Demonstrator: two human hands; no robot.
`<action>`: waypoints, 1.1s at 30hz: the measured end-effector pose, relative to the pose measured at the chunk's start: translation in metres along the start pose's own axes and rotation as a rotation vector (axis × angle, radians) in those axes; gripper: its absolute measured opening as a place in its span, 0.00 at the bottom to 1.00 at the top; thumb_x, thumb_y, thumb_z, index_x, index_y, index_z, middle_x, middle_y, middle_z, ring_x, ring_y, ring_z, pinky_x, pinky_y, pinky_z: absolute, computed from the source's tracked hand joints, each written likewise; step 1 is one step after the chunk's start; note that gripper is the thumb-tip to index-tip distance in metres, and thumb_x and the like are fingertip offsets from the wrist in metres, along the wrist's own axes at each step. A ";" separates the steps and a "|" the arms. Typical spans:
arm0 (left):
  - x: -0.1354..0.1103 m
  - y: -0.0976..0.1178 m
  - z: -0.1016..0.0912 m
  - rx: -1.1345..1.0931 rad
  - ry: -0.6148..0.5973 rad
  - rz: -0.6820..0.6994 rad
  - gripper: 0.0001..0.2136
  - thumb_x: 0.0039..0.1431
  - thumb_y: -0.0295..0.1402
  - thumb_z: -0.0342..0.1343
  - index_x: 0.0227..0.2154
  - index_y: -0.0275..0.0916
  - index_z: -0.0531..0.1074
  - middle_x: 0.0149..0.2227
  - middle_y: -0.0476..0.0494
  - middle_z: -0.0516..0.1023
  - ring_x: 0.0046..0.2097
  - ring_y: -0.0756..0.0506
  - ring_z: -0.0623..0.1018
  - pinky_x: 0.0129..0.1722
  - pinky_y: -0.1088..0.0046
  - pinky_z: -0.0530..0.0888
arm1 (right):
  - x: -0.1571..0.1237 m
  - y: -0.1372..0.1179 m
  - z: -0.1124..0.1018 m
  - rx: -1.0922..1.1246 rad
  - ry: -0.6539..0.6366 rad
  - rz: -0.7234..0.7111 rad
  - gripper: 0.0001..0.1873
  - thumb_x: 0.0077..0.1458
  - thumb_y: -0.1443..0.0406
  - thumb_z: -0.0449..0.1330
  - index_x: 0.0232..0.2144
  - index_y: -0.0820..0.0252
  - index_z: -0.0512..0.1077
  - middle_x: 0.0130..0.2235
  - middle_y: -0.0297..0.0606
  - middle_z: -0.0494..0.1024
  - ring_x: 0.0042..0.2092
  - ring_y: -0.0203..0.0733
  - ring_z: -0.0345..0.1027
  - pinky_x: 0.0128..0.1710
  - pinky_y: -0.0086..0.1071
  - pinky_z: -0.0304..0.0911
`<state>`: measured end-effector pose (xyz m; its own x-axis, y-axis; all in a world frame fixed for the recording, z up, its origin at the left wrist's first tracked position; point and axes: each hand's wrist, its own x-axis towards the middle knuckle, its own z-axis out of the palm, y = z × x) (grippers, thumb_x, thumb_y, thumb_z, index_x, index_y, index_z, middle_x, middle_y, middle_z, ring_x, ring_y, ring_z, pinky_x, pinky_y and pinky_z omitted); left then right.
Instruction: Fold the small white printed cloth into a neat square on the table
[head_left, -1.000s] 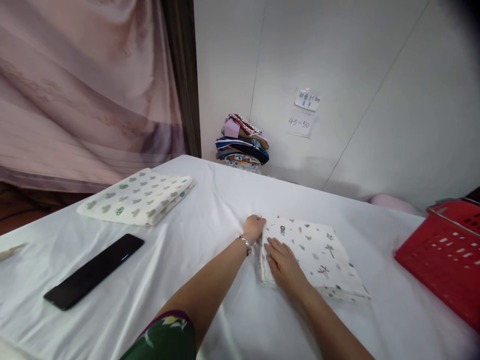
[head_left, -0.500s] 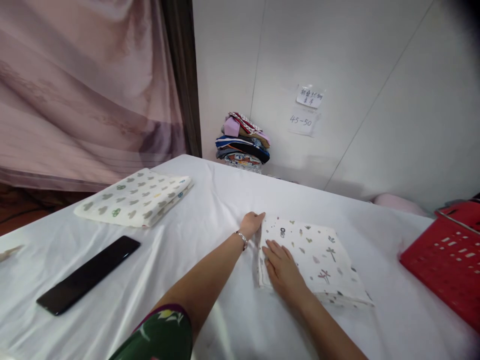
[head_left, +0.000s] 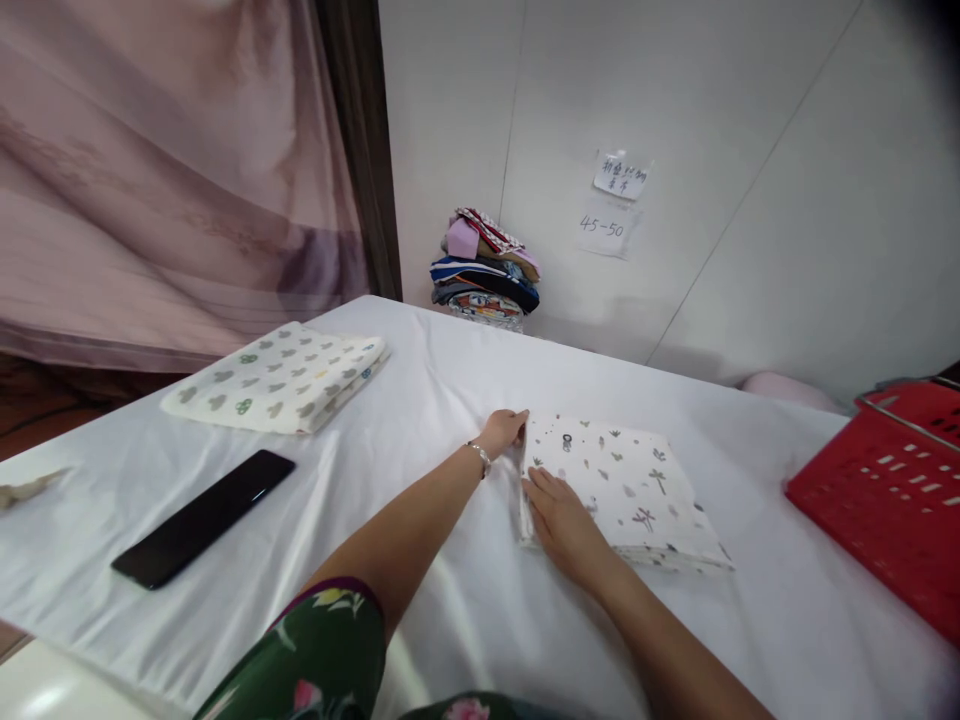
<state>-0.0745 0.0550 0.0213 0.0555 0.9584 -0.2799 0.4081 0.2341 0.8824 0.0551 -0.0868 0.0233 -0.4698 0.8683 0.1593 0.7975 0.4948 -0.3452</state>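
Observation:
A folded white cloth [head_left: 622, 475] printed with small plants, palm trees and other little figures lies flat on the white-covered table [head_left: 420, 420]. At its far left corner, my left hand [head_left: 504, 432] has the fingers closed on the edge, and a bracelet circles that wrist. My right hand [head_left: 568, 528] lies on top of the cloth near its left side, fingers stretched out and fingertips close to the edge. Several folded layers show along the cloth's near side.
Farther left rests another folded cloth [head_left: 277, 375] with grey and green cloud-like prints. In front of it lies a black phone-like slab [head_left: 202, 520]. A red perforated basket [head_left: 885, 500] stands at right. Beyond the table, a fabric stack [head_left: 485, 268] rises against the wall.
The view has shifted slightly, so the table items appear a little higher. Both hands keep nearly the same places on the folded cloth.

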 end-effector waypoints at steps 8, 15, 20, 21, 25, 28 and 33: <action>-0.047 -0.020 -0.004 -0.077 -0.076 0.031 0.13 0.52 0.42 0.53 0.23 0.35 0.68 0.17 0.52 0.66 0.18 0.54 0.64 0.19 0.79 0.61 | -0.001 -0.017 -0.020 0.038 0.018 0.007 0.14 0.58 0.70 0.46 0.38 0.58 0.70 0.41 0.40 0.72 0.44 0.42 0.64 0.43 0.33 0.60; -0.054 -0.027 0.008 0.191 0.047 0.093 0.10 0.50 0.39 0.55 0.25 0.36 0.71 0.23 0.48 0.74 0.26 0.50 0.72 0.26 0.77 0.65 | -0.007 -0.027 -0.015 -0.041 0.004 -0.013 0.14 0.58 0.71 0.45 0.34 0.60 0.71 0.36 0.40 0.70 0.40 0.40 0.63 0.39 0.31 0.58; -0.058 -0.023 0.011 0.266 0.107 0.096 0.08 0.51 0.37 0.54 0.26 0.37 0.71 0.28 0.45 0.76 0.33 0.47 0.75 0.31 0.75 0.67 | -0.010 -0.032 -0.010 -0.183 -0.023 -0.041 0.14 0.55 0.74 0.46 0.35 0.61 0.70 0.37 0.41 0.71 0.39 0.42 0.62 0.39 0.32 0.57; -0.060 -0.022 0.011 0.276 0.114 0.094 0.08 0.51 0.37 0.54 0.27 0.37 0.71 0.30 0.44 0.77 0.35 0.46 0.75 0.33 0.75 0.67 | -0.011 -0.033 -0.010 -0.208 -0.037 -0.042 0.14 0.54 0.75 0.47 0.36 0.61 0.70 0.37 0.41 0.71 0.39 0.42 0.62 0.40 0.32 0.56; -0.068 -0.017 0.014 0.367 0.255 0.228 0.15 0.53 0.36 0.53 0.43 0.38 0.68 0.45 0.41 0.73 0.45 0.45 0.73 0.42 0.71 0.67 | -0.011 -0.040 -0.012 -0.243 -0.063 -0.039 0.15 0.52 0.76 0.47 0.38 0.63 0.70 0.38 0.42 0.72 0.39 0.42 0.63 0.40 0.32 0.56; -0.071 -0.016 0.019 0.506 0.266 0.488 0.19 0.55 0.34 0.52 0.50 0.37 0.64 0.55 0.40 0.65 0.56 0.44 0.64 0.52 0.70 0.62 | -0.015 -0.041 -0.021 -0.154 -0.056 -0.073 0.13 0.53 0.75 0.48 0.36 0.62 0.70 0.38 0.40 0.73 0.38 0.41 0.64 0.39 0.31 0.57; -0.067 -0.025 0.023 0.612 0.159 0.545 0.17 0.59 0.35 0.46 0.50 0.39 0.65 0.60 0.43 0.57 0.57 0.43 0.63 0.55 0.64 0.60 | -0.034 -0.002 -0.052 0.129 0.004 -0.010 0.13 0.56 0.66 0.48 0.37 0.55 0.72 0.39 0.33 0.76 0.41 0.39 0.68 0.41 0.31 0.61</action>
<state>-0.0674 -0.0185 0.0088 0.2774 0.9342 0.2242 0.7869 -0.3549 0.5048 0.0888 -0.1156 0.0668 -0.4757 0.8637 0.1665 0.7375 0.4948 -0.4596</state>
